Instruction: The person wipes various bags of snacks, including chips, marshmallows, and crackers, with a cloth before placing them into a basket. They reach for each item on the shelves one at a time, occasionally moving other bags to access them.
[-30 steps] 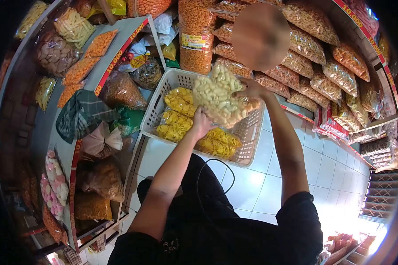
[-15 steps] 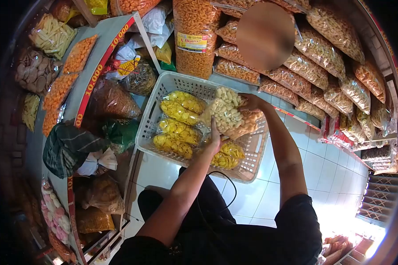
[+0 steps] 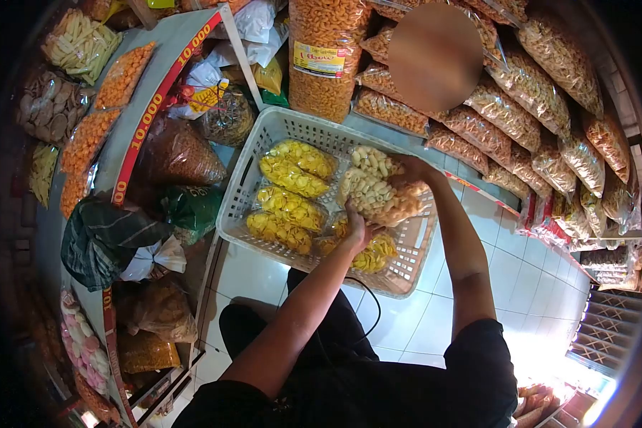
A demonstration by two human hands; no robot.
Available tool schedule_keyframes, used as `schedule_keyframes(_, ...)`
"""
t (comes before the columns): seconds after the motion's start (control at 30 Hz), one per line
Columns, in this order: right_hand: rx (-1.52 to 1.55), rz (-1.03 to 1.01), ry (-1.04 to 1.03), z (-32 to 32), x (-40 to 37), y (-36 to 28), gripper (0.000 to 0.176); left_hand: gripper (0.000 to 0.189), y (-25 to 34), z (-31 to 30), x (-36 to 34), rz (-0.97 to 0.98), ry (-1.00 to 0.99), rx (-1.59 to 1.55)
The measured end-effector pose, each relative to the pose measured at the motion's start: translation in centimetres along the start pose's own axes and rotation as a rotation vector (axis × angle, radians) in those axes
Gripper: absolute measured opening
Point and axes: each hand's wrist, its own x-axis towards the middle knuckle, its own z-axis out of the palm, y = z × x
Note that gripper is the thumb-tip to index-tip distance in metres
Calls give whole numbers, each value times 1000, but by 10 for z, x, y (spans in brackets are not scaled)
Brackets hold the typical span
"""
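A clear plastic bag of pale, knobbly snacks (image 3: 367,187) is low over the right half of a white slotted plastic basket (image 3: 228,214). My left hand (image 3: 357,227) grips its near edge, with the thumb up against the plastic. At its far right side, my right hand (image 3: 415,171) has its fingers curled over the bag. Light orange-tan snacks (image 3: 399,208) show just below and right of the pale ones. Bags of yellow chips (image 3: 296,167) fill the basket's left part, and another yellow chip bag (image 3: 373,255) lies beneath my left hand.
On the left runs a shelf with a red price strip (image 3: 148,127), holding orange snack bags (image 3: 125,75) and a dark cloth (image 3: 110,239). A tall labelled snack sack (image 3: 321,89) stands behind the basket. Stacked snack bags (image 3: 503,110) line the right, above white floor tiles (image 3: 506,264).
Both hands have lowered the pale snack bag slightly into the basket's right side, and it now lies flatter. The view has shifted a little.
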Motion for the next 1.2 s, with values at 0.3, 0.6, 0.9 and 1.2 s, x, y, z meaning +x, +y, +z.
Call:
schedule_keyframes(0.3, 74, -86, 108, 72, 21, -3, 83, 63, -3, -35, 18, 1, 188, 104)
schedule_keyframes(0.6, -152, 202, 274, 109, 23, -28, 74, 31, -4, -24, 15, 37, 351, 193)
schedule_keyframes(0.9, -268, 265, 526, 127, 11, -93, 51, 24, 25, -23, -19, 237, 298, 492)
schedule_keyframes(1.2, 95, -410, 1092, 71, 17, -289, 16, 22, 140, -2, -148, 1112, 461, 431)
